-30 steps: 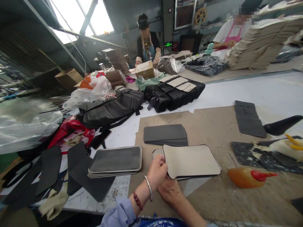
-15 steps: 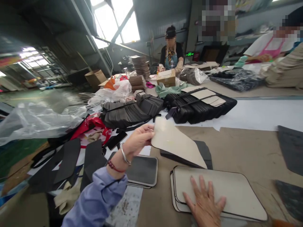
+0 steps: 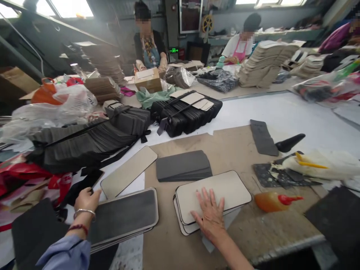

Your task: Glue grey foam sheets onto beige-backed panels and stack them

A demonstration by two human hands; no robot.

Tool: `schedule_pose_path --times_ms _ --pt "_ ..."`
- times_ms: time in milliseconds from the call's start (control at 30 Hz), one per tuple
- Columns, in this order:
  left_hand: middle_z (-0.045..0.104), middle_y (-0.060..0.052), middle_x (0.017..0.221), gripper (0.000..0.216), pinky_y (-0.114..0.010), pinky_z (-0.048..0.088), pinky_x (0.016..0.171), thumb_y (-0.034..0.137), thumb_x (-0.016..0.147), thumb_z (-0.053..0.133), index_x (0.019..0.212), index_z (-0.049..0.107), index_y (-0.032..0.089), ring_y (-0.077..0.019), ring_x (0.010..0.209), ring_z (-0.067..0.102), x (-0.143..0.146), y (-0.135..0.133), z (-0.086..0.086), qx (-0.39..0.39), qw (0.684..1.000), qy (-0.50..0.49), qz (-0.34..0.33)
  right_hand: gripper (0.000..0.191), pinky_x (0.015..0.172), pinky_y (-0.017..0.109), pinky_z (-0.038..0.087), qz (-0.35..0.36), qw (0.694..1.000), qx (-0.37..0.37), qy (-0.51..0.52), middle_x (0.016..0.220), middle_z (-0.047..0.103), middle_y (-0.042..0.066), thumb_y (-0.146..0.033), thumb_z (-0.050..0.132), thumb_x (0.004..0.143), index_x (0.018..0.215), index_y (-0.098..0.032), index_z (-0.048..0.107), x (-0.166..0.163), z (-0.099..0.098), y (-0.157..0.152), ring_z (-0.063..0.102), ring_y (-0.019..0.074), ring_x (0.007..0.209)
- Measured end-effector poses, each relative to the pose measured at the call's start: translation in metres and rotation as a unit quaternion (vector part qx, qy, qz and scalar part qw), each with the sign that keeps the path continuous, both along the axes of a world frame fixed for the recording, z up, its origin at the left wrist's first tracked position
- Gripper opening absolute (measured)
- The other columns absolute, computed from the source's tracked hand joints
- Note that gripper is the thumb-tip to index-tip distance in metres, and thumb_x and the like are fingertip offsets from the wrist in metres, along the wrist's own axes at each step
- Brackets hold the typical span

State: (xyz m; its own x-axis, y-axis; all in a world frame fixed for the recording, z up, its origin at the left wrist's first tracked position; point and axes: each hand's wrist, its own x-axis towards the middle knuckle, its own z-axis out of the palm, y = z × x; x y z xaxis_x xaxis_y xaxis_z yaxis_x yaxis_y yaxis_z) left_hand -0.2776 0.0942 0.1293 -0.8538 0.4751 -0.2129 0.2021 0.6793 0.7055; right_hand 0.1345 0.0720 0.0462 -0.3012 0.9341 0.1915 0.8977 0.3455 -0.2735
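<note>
My right hand (image 3: pixel 209 213) lies flat, fingers spread, on the top of a low stack of beige rounded panels (image 3: pixel 225 187) on the brown cardboard sheet (image 3: pixel 233 150). My left hand (image 3: pixel 86 199) is closed on the near end of a single beige panel (image 3: pixel 128 171). That panel slants away over the far edge of a stack of grey-faced panels (image 3: pixel 125 215) at the table's front left. A bracelet and a red bead string show on the left wrist.
A stack of dark grey pieces (image 3: pixel 182 165) lies behind the beige stack. An orange glue bottle (image 3: pixel 270 200) rests to the right. Strapped bundles of black pieces (image 3: pixel 187 112) and plastic bags (image 3: pixel 56 107) fill the back left. Two other people work at the far end.
My left hand lifted one beige panel off the stack, swung it left and brought it down over the grey-faced stack. My right hand went flat onto the beige stack.
</note>
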Motion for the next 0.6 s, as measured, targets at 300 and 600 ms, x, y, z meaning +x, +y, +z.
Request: schedule_pose_path --times_ms 300,600 --pt "0.042 -0.013 0.135 0.057 -0.047 0.036 0.102 0.028 0.069 0.064 0.123 0.047 0.021 -0.0290 0.125 0.037 0.224 -0.046 -0.047 0.024 0.849 0.149 -0.506 0.075 0.073 0.041 0.048 -0.441 0.855 -0.060 0.265 0.096 0.055 0.013 -0.064 0.063 0.058 0.108 -0.011 0.049 0.184 -0.005 -0.023 0.056 0.0258 0.083" --pt "0.035 -0.015 0.139 0.055 -0.052 0.033 0.101 0.016 0.071 0.065 0.122 0.049 0.029 -0.0318 0.128 0.029 0.288 -0.071 -0.062 -0.079 0.784 0.213 -0.577 0.053 0.063 0.039 0.048 -0.434 0.847 -0.071 0.300 0.072 0.058 0.007 -0.059 0.068 0.050 0.080 -0.018 0.054 0.197 0.011 0.037 0.058 0.0267 0.066"
